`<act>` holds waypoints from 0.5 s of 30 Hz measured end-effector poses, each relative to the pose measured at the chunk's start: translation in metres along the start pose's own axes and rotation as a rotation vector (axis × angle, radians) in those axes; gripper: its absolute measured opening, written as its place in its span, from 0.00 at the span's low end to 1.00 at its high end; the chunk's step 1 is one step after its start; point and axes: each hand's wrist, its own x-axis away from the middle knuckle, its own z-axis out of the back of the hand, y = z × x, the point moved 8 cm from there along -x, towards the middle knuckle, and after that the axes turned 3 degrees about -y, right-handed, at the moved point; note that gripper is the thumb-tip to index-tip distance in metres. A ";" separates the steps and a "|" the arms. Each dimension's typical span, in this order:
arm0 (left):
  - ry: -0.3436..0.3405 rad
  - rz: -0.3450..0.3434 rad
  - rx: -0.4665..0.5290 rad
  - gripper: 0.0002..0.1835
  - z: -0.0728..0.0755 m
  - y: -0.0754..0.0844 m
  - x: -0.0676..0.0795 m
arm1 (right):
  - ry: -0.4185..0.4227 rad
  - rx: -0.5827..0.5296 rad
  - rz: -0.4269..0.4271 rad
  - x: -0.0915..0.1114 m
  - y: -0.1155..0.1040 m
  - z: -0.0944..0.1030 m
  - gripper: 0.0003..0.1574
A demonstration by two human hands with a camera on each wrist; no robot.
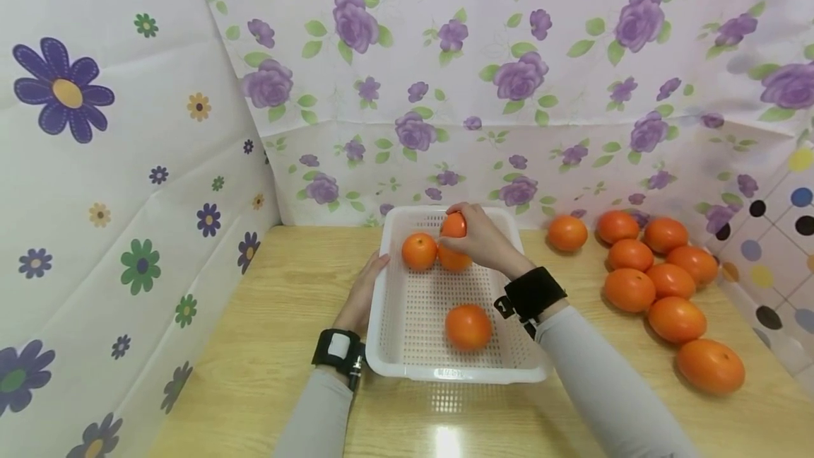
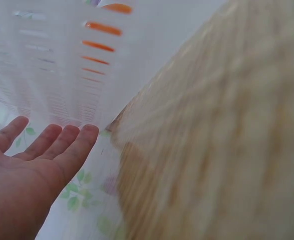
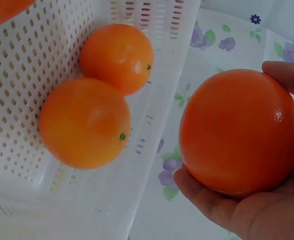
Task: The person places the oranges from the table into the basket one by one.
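A white perforated plastic basket [image 1: 375,331] stands on the table. My right hand [image 1: 486,239] grips an orange [image 3: 239,132] over the basket's far part, thumb and fingers around it. Below it are two oranges side by side, one on the left [image 1: 419,251] and one partly hidden by the hand [image 1: 455,261]. Another orange [image 1: 468,327] lies in the near part of the basket. At the basket's left side is my left hand [image 1: 362,295]. In the left wrist view its fingers [image 2: 76,150] extend fairly straight, their tips against or very near the slotted wall.
Right of the basket, several loose oranges [image 1: 629,290] lie on the wooden table [image 1: 273,316], the closest one [image 1: 710,366] toward the right front. A flower-patterned sheet [image 1: 381,90] hangs behind the table, with more patterned sheeting [image 1: 127,196] along the left.
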 end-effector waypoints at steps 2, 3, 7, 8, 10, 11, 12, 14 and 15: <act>-0.001 -0.003 -0.004 0.47 0.000 0.001 0.000 | -0.010 -0.006 0.004 -0.002 -0.003 -0.002 0.36; 0.000 -0.006 -0.004 0.47 0.000 0.001 0.000 | -0.015 -0.010 0.009 -0.003 -0.005 -0.003 0.36; -0.011 -0.013 0.000 0.44 0.000 0.002 0.000 | -0.054 -0.010 0.023 -0.006 -0.009 -0.011 0.34; -0.015 -0.016 -0.002 0.43 -0.001 0.003 0.000 | -0.070 -0.007 0.028 -0.007 -0.009 -0.014 0.34; -0.023 -0.021 -0.005 0.42 -0.001 0.003 0.000 | -0.106 0.010 0.043 -0.007 -0.010 -0.020 0.34; -0.026 -0.022 -0.008 0.42 -0.001 0.003 0.000 | -0.124 0.025 0.052 -0.007 -0.010 -0.023 0.34; -0.031 -0.026 -0.012 0.41 -0.002 0.003 0.000 | -0.141 0.039 0.065 -0.007 -0.011 -0.025 0.34; -0.033 -0.022 -0.012 0.41 -0.002 0.003 0.000 | -0.184 0.064 0.089 -0.007 -0.013 -0.031 0.34; -0.032 -0.020 -0.007 0.42 -0.002 0.003 0.000 | -0.206 0.077 0.103 -0.007 -0.014 -0.034 0.34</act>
